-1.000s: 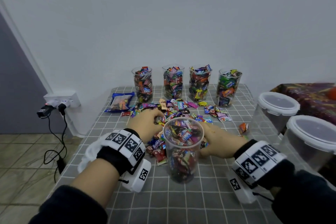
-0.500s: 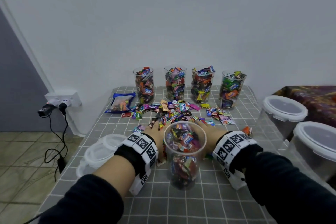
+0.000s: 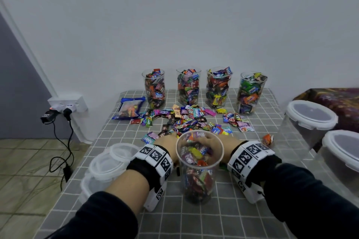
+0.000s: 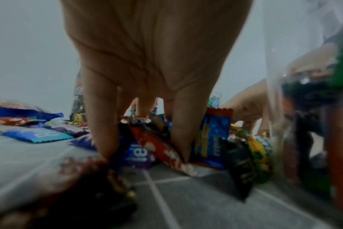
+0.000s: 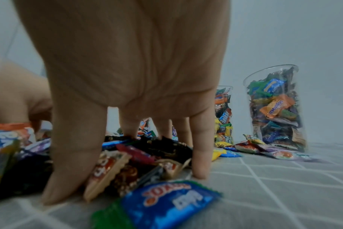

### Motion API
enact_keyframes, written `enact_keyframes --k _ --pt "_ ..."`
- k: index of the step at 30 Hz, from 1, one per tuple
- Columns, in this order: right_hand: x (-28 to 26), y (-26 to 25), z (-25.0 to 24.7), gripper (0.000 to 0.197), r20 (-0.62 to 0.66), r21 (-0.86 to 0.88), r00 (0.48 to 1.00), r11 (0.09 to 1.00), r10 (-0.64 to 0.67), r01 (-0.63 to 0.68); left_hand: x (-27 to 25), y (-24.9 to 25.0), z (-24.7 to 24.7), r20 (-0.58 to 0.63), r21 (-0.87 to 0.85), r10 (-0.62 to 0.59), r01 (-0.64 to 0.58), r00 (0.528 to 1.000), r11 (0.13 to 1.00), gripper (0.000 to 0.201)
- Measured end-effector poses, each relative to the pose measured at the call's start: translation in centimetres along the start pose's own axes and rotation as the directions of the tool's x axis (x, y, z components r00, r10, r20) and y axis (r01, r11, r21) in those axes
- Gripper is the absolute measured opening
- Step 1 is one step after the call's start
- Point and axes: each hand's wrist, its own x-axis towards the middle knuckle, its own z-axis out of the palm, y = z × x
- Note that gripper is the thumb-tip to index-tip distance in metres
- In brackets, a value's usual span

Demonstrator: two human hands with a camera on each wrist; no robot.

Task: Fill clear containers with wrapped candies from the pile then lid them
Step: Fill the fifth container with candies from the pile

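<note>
At the bottom centre of the head view a clear container (image 3: 199, 169) is standing upright on the grey checked tablecloth (image 3: 213, 225), holding wrapped candies to somewhat over half its height and wearing no lid. Just behind it, partly seen through its wall, both hands are working in the near edge of the candy pile (image 3: 191, 122). The left hand (image 4: 147, 65) is reaching down with its fingers spread and straight, the tips digging among the wrappers on the cloth; the right hand (image 5: 127, 69) is doing the same on the other side, thumb and fingers splayed over a heap of candies and pressing to the cloth, neither hand yet closed round anything. The step in hand is judged to be gathering another load for this container. The next move is likely calling for the fingers to draw together under the loose wrappers, lift them over the rim and release them inside, without nudging the light cup over. At the lower left of the frame a stack of clear lids (image 3: 108, 163) is waiting beside the left wrist. Farther up, in mid-frame against the wall, four filled containers (image 3: 188, 87) are standing in a row, still unlidded. At the right edge two larger lidded tubs (image 3: 310, 116) are sitting.
</note>
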Motion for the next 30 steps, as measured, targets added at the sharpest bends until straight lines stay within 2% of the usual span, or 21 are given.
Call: enact_keyframes --k 3,8,13,18,24,30 --pt "-0.8 -0.1 -0.1 0.080 -0.014 -0.020 1.000 1.000 -0.001 0.000 -0.4 0.2 -0.1 -0.064 0.028 -0.002 0.004 0.998 1.000 0.035" --pt "-1.4 -0.4 -0.6 0.051 -0.036 -0.004 0.999 0.999 0.031 -0.032 -1.1 0.4 -0.5 -0.103 0.017 -0.013 0.015 0.995 1.000 0.029" --pt "-1.9 -0.8 -1.2 0.031 -0.044 0.014 0.996 0.997 0.081 -0.081 -1.6 0.4 -0.7 -0.123 0.039 -0.038 0.043 0.992 0.998 0.030" --pt "-2.8 -0.7 -1.3 0.030 -0.147 0.060 0.986 0.996 0.079 -0.071 -2.0 0.7 -1.0 -0.167 0.027 -0.070 0.075 0.983 0.997 0.027" --pt "-4.0 -0.9 -2.0 0.019 -0.199 0.122 0.972 0.988 0.122 -0.099 -3.0 1.0 -1.4 -0.256 -0.009 -0.071 0.071 0.964 0.997 0.028" --pt "-3.6 0.2 -1.2 0.023 -0.307 0.176 0.941 0.980 0.141 -0.089 -3.7 1.1 -1.7 -0.321 0.009 -0.074 0.082 0.944 0.997 0.028"
